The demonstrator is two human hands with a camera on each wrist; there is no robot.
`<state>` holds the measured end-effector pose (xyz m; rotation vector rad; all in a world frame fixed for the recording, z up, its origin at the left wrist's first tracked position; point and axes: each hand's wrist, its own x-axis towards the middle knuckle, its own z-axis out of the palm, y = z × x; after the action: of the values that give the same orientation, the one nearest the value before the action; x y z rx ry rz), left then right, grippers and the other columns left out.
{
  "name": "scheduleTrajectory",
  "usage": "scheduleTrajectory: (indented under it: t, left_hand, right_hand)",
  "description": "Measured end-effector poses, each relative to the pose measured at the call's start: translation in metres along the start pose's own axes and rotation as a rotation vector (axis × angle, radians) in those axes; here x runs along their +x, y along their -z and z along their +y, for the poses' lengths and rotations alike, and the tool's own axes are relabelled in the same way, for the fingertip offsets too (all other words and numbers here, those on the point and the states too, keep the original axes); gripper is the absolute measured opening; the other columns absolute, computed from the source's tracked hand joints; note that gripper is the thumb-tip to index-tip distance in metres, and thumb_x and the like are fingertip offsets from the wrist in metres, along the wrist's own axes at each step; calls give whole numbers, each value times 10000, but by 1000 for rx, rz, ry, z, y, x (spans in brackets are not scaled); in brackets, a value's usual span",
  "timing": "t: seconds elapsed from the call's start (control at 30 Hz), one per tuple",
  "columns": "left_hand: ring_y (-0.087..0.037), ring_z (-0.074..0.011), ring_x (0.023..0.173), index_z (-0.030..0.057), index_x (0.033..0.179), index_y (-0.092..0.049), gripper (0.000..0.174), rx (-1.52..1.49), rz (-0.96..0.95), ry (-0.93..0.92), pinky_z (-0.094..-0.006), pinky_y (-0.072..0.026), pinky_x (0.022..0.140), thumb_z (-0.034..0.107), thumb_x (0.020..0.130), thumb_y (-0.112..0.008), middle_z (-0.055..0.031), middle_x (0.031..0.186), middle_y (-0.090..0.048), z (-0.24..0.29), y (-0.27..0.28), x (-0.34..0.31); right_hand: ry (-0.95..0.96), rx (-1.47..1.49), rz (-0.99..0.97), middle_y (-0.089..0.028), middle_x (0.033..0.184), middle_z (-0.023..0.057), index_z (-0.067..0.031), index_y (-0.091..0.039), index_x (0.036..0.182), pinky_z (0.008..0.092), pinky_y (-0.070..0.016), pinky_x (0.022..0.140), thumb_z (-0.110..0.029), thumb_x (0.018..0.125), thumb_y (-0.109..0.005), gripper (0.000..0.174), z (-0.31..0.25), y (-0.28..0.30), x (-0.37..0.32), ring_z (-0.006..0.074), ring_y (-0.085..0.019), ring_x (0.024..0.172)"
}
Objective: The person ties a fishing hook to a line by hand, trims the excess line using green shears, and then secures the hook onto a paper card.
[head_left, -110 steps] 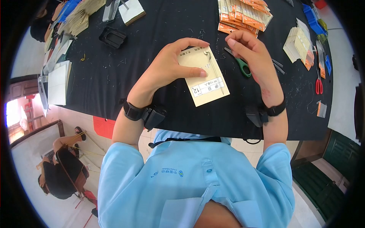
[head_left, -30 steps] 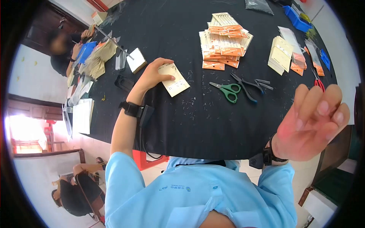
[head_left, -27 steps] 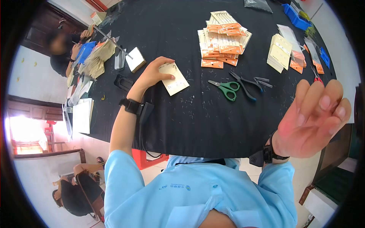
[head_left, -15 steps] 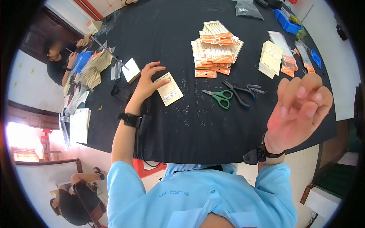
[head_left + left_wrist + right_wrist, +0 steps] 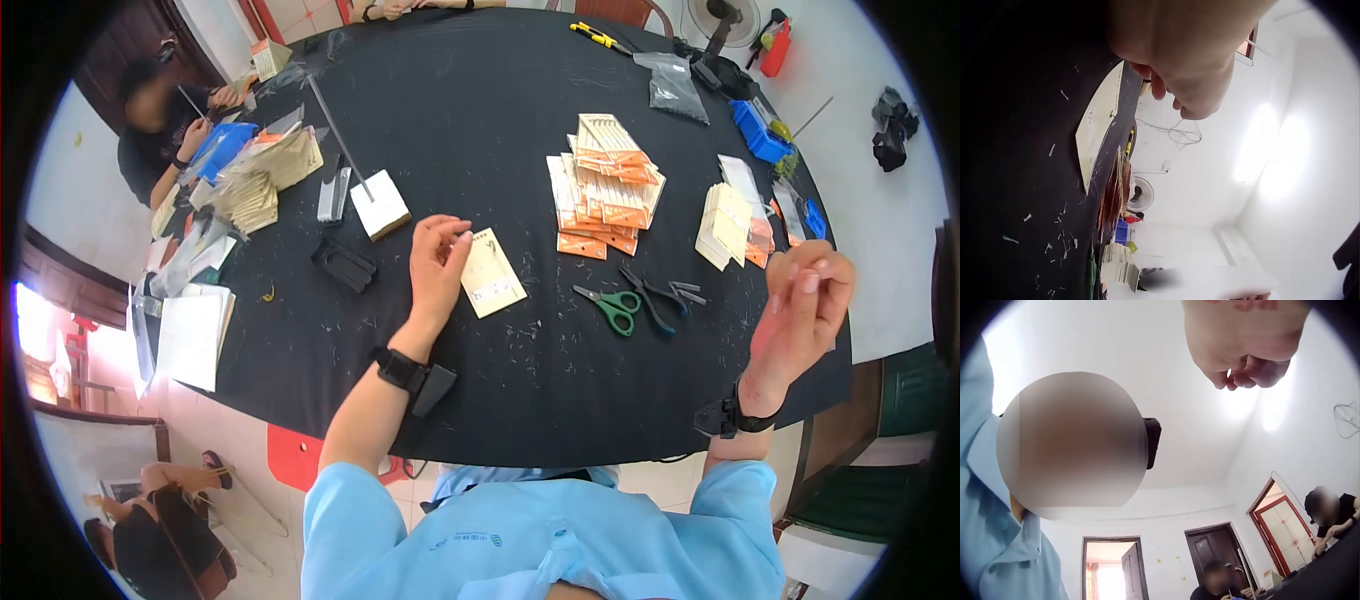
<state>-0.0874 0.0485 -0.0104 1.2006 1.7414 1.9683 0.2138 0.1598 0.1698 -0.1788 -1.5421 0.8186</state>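
Observation:
A cream card (image 5: 492, 280) with printed text and thin hooks near its upper end lies on the black cloth. My left hand (image 5: 437, 280) is just left of it, fingers loosely bent, fingertips close to the card's upper left edge. In the left wrist view, the fingers hang near the far end of the card (image 5: 1100, 122). Out to the right, my right hand (image 5: 803, 305) is raised, thumb and fingertips drawn together. In the right wrist view, the right hand (image 5: 1250, 344) is up in the air; I cannot tell whether something thin lies between its fingertips.
Green scissors (image 5: 612, 308) and pliers (image 5: 652, 300) lie mid-table, before a heap of orange-and-cream packets (image 5: 605, 195). A card stack (image 5: 725, 225) is on the right. A white block (image 5: 380, 205) with a rod and a black holder (image 5: 343, 264) stand left. Another person (image 5: 150, 130) sits far left.
Earlier the left hand held the card up, then laid it on the cloth and let go. The right hand moved from the card out to the right. The view has tilted up.

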Motion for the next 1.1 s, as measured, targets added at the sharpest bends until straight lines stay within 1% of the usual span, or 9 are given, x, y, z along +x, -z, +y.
scheduleTrajectory:
  t: [0.1,0.27,0.4,0.5,0.63,0.77,0.83,0.93,1.1]
  left_hand:
    - [-498,-69,798,20,964,-619,100,20,21,15,-203,-426,690,68,879,-597,-48,1079,-489,0,0,-1]
    - [-520,-91,844,10,912,-626,126,156,66,-30,-219,-421,741,118,918,-562,-53,1066,-516,9,8,1]
    - [-515,-91,825,8,903,-622,129,98,119,-51,-223,-415,733,107,927,-542,-41,1051,-531,6,14,3]
    - [-527,-106,865,-7,900,-605,87,-40,37,24,-228,-437,749,67,910,-561,-59,1045,-512,37,17,9]
    - [-509,-77,835,7,917,-617,70,225,-177,-94,-205,-418,710,67,886,-598,-46,1033,-517,86,25,54]
    - [-523,-74,758,20,932,-639,119,348,-247,-130,-208,-426,667,114,860,-638,-24,967,-546,91,23,128]
    - [-571,-103,768,23,957,-645,171,533,-246,-225,-240,-457,690,157,850,-647,-50,951,-568,89,16,168]
    - [-598,-140,780,26,967,-650,207,696,-206,-169,-267,-474,713,182,831,-656,-73,949,-583,72,7,226]
    - [-613,-228,802,26,974,-659,237,941,-97,-284,-337,-486,759,173,790,-634,-128,956,-607,-3,8,297]
  right_hand:
    - [-66,21,-129,-519,761,47,-68,-476,978,189,-347,479,-38,910,-526,90,18,-19,-9,62,-407,542]
    - [-705,204,-346,-575,763,-2,-57,-527,949,169,-385,516,-103,892,-606,108,54,-75,-69,37,-529,628]
    - [-733,313,-499,-578,703,6,-21,-562,903,188,-409,535,-107,899,-581,88,79,-99,-106,49,-542,603]
    - [-679,402,-590,-582,662,-3,-25,-573,885,198,-405,509,-114,885,-605,94,92,-91,-125,46,-530,565]
    - [-698,508,-620,-583,641,1,-32,-585,845,206,-409,499,-130,879,-610,106,92,-91,-135,52,-544,557]
    - [-691,619,-694,-576,630,5,-36,-594,825,214,-399,493,-126,870,-608,101,95,-91,-140,56,-535,548]
    - [-706,653,-688,-572,627,5,-36,-596,822,216,-392,491,-126,867,-609,101,97,-91,-142,55,-520,539]
    - [-667,584,-727,-558,619,7,-34,-597,816,221,-376,488,-126,858,-612,102,99,-89,-139,56,-485,526]
    - [-727,597,-755,-545,605,4,-33,-600,816,226,-369,484,-124,849,-616,99,105,-87,-132,62,-472,519]
